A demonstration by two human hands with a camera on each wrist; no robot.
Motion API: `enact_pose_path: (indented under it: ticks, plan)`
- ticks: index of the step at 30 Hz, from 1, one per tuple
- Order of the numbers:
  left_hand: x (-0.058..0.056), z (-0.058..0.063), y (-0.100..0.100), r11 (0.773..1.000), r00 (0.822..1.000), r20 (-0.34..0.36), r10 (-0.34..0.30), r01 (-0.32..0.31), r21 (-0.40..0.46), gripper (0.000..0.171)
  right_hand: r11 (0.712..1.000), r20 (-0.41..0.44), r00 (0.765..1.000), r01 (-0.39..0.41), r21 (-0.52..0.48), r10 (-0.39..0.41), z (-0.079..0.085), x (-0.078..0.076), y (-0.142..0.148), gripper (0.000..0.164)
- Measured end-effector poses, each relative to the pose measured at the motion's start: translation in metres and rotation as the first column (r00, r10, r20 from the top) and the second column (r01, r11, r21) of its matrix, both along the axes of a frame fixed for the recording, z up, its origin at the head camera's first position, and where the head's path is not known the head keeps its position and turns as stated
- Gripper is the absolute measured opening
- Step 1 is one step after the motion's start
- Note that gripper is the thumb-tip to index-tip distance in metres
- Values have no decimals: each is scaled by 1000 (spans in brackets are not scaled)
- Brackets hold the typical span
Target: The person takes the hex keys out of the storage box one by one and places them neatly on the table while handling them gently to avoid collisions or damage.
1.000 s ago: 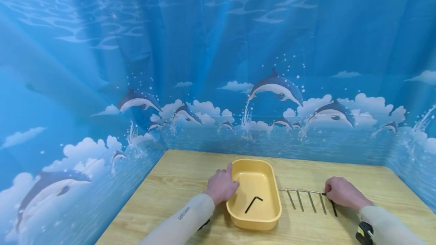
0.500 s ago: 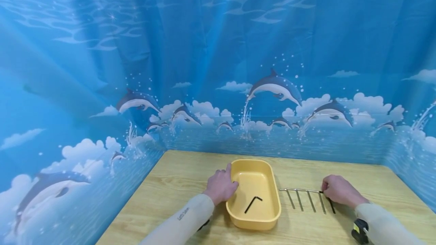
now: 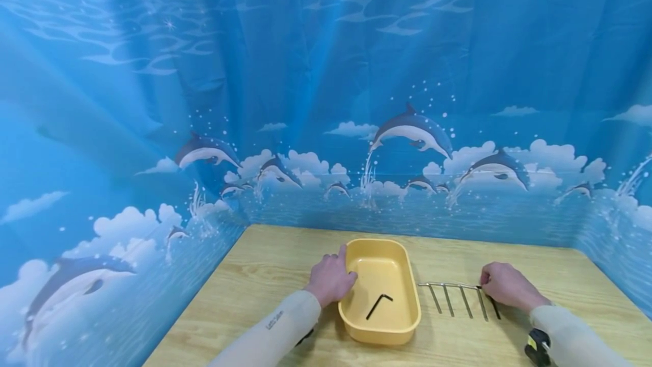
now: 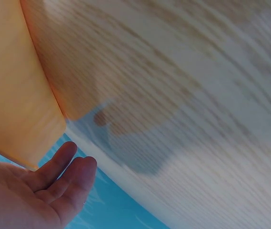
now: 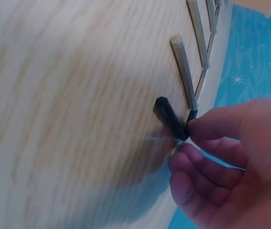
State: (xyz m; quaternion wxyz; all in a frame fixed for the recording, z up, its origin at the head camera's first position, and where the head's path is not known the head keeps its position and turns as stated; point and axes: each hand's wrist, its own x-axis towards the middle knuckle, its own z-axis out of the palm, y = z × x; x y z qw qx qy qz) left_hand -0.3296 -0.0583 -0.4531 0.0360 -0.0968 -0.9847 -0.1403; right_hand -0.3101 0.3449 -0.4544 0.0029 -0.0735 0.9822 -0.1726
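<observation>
My right hand [image 3: 511, 286] pinches a black hex key [image 5: 169, 119] at its bend, between thumb and fingers, with its long arm on the table. Left of it, several silver hex keys [image 3: 464, 303] lie in a row, short arms end to end and long arms pointing toward me. The black key's short arm touches the end of that line. My left hand [image 3: 330, 278] holds the left rim of a yellow tray [image 3: 415, 293], thumb over the inside; in the left wrist view two fingers are loosely bent beside the wall. Another black hex key [image 3: 375, 306] lies inside the tray.
The wood-grain table [image 3: 270, 265] carries everything. A blue curtain with dolphins [image 3: 415, 129] hangs along its back and sides. The tray stands between my left hand and the row of keys.
My right hand has slid slightly left with the black hex key, closing the gap to the last silver one. The left hand and the tray stay put.
</observation>
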Motion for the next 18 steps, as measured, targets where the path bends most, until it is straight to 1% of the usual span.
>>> enact_pose_path:
  ticks: [5,7,13,18]
  plan:
    - [0,0,1,1000,1000,3,-1,1,-3,74,999,-14,1000,28,25,-27,5,3,-5,7]
    - [1,1,1,1000,1000,1,-3,3,-2,74,999,-25,999,26,34,-25,9,4,-10,8]
    - [1,1,0,1000,1000,2,-4,4,4,73,999,-45,999,-12,32,13,25,9,-33,5]
    - [0,0,0,1000,1000,-1,-5,5,3,74,999,-61,997,-46,18,47,37,11,-57,7]
